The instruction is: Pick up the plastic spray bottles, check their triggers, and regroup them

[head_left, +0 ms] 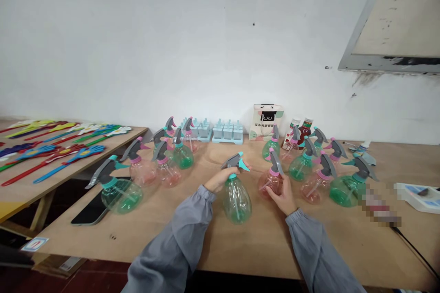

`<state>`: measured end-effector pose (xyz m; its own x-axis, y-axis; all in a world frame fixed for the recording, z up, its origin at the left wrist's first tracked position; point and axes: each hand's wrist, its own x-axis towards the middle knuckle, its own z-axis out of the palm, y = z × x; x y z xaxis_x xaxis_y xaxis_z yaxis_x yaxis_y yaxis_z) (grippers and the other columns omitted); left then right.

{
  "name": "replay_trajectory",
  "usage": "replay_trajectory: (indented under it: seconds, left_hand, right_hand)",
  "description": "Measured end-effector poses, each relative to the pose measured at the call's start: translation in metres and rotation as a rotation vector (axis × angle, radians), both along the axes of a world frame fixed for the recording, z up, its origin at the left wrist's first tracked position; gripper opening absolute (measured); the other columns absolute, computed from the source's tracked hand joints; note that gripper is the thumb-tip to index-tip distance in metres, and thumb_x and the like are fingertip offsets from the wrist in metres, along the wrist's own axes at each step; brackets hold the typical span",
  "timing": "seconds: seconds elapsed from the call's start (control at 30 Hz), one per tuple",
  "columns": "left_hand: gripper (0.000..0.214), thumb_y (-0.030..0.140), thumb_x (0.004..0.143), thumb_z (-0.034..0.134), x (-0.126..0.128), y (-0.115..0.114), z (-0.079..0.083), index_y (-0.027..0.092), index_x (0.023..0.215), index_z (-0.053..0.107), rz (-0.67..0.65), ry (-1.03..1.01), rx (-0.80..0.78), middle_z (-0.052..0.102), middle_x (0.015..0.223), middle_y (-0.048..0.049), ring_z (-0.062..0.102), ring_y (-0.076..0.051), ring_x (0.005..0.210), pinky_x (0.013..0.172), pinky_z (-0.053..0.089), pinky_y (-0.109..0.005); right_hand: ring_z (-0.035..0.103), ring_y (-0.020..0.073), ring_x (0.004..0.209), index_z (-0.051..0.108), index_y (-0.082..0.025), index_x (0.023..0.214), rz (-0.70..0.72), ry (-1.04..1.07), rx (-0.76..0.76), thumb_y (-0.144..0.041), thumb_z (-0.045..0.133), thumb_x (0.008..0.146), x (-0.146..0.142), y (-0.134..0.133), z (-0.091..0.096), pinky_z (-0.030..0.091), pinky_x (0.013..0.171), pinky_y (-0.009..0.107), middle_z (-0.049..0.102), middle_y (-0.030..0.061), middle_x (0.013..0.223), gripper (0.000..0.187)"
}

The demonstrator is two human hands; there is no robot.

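Near the middle of the table, my left hand (222, 179) is closed round the neck of a green spray bottle (238, 201) with a grey and turquoise trigger head. My right hand (283, 194) grips the round body of a pink spray bottle (266, 183), whose head is grey and pink. To the right of that hand is a cluster with another pink spray bottle (313, 188) and a green spray bottle (343, 190). More bottles stand on the left, among them a green one (122, 196) and a pink one (167, 173).
A phone (90, 208) lies at the left. Light-blue popsicle molds (228, 132), a paper bag (264, 123) and dark red bottles (305, 130) stand by the wall. Colourful hand-shaped clappers (68, 162) cover the left table. A white tray (421, 197) and a cable (414, 247) are at right.
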<state>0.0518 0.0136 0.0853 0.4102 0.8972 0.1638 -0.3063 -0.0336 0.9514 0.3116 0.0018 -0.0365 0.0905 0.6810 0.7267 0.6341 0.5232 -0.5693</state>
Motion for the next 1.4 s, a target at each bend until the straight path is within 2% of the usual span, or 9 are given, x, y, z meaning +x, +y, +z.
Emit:
replay_trajectory:
  seconds: [0.17, 0.37, 0.53, 0.8, 1.0, 1.1, 1.23, 1.3, 1.4]
  left_hand:
    - [0.013, 0.024, 0.052, 0.056, -0.002, 0.005, -0.001, 0.019, 0.062, 0.063, 0.072, -0.015, -0.049, 0.066, 0.062, -0.0033, 0.066, -0.020, 0.071, 0.076, 0.050, -0.032]
    - [0.019, 0.023, 0.056, 0.061, -0.005, -0.001, 0.004, 0.019, 0.073, 0.069, 0.019, 0.035, 0.027, 0.072, 0.076, -0.0043, 0.067, -0.023, 0.090, 0.091, 0.049, -0.033]
    - [0.014, 0.023, 0.053, 0.054, -0.004, -0.002, 0.000, 0.017, 0.060, 0.064, 0.018, 0.051, -0.052, 0.066, 0.063, -0.0058, 0.064, -0.020, 0.069, 0.073, 0.049, -0.032]
    - [0.019, 0.023, 0.056, 0.058, -0.003, -0.007, 0.009, 0.020, 0.071, 0.069, 0.045, 0.078, 0.065, 0.073, 0.077, -0.0047, 0.068, -0.024, 0.092, 0.093, 0.048, -0.035]
    - [0.010, 0.023, 0.054, 0.054, -0.006, -0.006, 0.006, 0.020, 0.057, 0.063, 0.098, 0.082, 0.016, 0.066, 0.063, -0.0037, 0.063, -0.019, 0.069, 0.075, 0.050, -0.032]
    - [0.014, 0.025, 0.058, 0.057, -0.012, -0.011, 0.006, 0.020, 0.065, 0.069, 0.122, 0.122, 0.081, 0.072, 0.073, -0.0046, 0.066, -0.020, 0.078, 0.087, 0.051, -0.034]
    - [0.025, 0.033, 0.067, 0.068, -0.043, -0.024, 0.010, 0.019, 0.087, 0.075, 0.322, 0.194, 0.168, 0.077, 0.098, -0.0062, 0.069, -0.024, 0.101, 0.105, 0.046, -0.039]
    - [0.035, 0.040, 0.068, 0.073, -0.070, -0.033, 0.011, 0.018, 0.095, 0.075, 0.516, 0.247, 0.171, 0.077, 0.099, -0.0071, 0.069, -0.025, 0.104, 0.105, 0.047, -0.040]
    - [0.038, 0.046, 0.065, 0.077, -0.121, -0.050, 0.008, 0.017, 0.089, 0.075, 0.860, 0.366, 0.170, 0.076, 0.087, -0.0054, 0.069, -0.027, 0.097, 0.093, 0.053, -0.039]
  right_hand:
    - [0.059, 0.0313, 0.112, 0.050, -0.018, 0.131, 0.005, 0.010, -0.008, -0.052, 0.068, 0.081, -0.001, -0.001, 0.000, 0.049, 0.099, 0.055, 0.058, 0.0132, 0.118, 0.064]
    - [0.059, 0.0315, 0.112, 0.050, -0.018, 0.131, 0.015, 0.019, -0.016, -0.053, 0.069, 0.080, -0.002, -0.001, 0.000, 0.049, 0.100, 0.056, 0.058, 0.0130, 0.118, 0.065]
    - [0.059, 0.0312, 0.111, 0.049, -0.019, 0.130, 0.011, 0.006, -0.010, -0.054, 0.069, 0.081, -0.003, -0.001, 0.001, 0.050, 0.099, 0.056, 0.058, 0.0120, 0.117, 0.064]
    - [0.059, 0.0312, 0.110, 0.049, -0.017, 0.130, 0.007, -0.010, 0.011, -0.054, 0.067, 0.082, -0.003, -0.002, 0.002, 0.050, 0.098, 0.055, 0.058, 0.0130, 0.117, 0.063]
    - [0.059, 0.0312, 0.110, 0.050, -0.018, 0.131, -0.003, -0.018, 0.010, -0.053, 0.068, 0.081, -0.003, -0.001, 0.002, 0.050, 0.098, 0.055, 0.058, 0.0128, 0.116, 0.063]
    - [0.059, 0.0311, 0.111, 0.049, -0.018, 0.132, 0.008, -0.017, 0.010, -0.052, 0.068, 0.082, -0.002, -0.001, 0.000, 0.050, 0.098, 0.054, 0.058, 0.0132, 0.118, 0.064]
    - [0.059, 0.0311, 0.111, 0.049, -0.018, 0.132, 0.008, -0.006, 0.009, -0.053, 0.069, 0.081, -0.002, -0.001, 0.000, 0.050, 0.099, 0.054, 0.058, 0.0129, 0.117, 0.064]
    - [0.059, 0.0311, 0.110, 0.050, -0.018, 0.131, 0.005, -0.015, 0.012, -0.053, 0.069, 0.081, -0.002, -0.001, 0.001, 0.050, 0.098, 0.054, 0.059, 0.0129, 0.116, 0.064]
    - [0.060, 0.0310, 0.109, 0.050, -0.017, 0.131, 0.008, -0.021, 0.029, -0.052, 0.069, 0.081, -0.003, -0.001, 0.002, 0.050, 0.098, 0.054, 0.059, 0.0133, 0.116, 0.063]
